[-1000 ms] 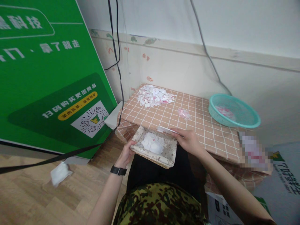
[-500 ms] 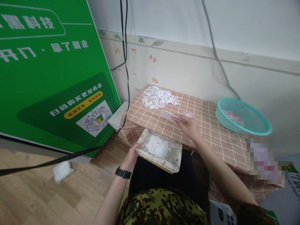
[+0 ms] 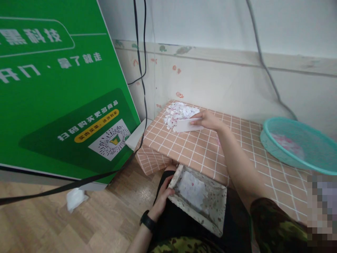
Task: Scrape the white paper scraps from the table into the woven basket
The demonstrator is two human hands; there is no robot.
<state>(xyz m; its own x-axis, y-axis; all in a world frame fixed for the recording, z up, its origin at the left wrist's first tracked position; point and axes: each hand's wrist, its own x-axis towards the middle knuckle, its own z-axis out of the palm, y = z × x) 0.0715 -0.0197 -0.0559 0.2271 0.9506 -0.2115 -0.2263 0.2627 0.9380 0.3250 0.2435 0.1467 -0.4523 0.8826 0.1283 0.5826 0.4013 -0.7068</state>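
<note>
My left hand (image 3: pixel 165 196) grips the left rim of a shallow rectangular tray (image 3: pixel 219 203), stained and speckled, held below the table's front edge. White paper scraps (image 3: pixel 192 189) lie inside it. In my right hand (image 3: pixel 206 120) is a flat white card (image 3: pixel 186 125), its long edge down at the tabletop. The card stands against the near side of a heap of torn white and pinkish paper scraps (image 3: pixel 173 114). Part of the heap is hidden behind the card and my fingers.
A brown checked cloth (image 3: pixel 192 149) covers the table. At its right stands a turquoise plastic basket (image 3: pixel 276 147) with pinkish scraps. A green sign panel (image 3: pixel 65 80) rises at left, black cables (image 3: pixel 144 91) hanging before it. A white bag (image 3: pixel 76 199) lies on the floor.
My right hand has moved the card away from me, up against the paper heap. The tray in my left hand has shifted lower and to the right in view, and the camera view has turned slightly.
</note>
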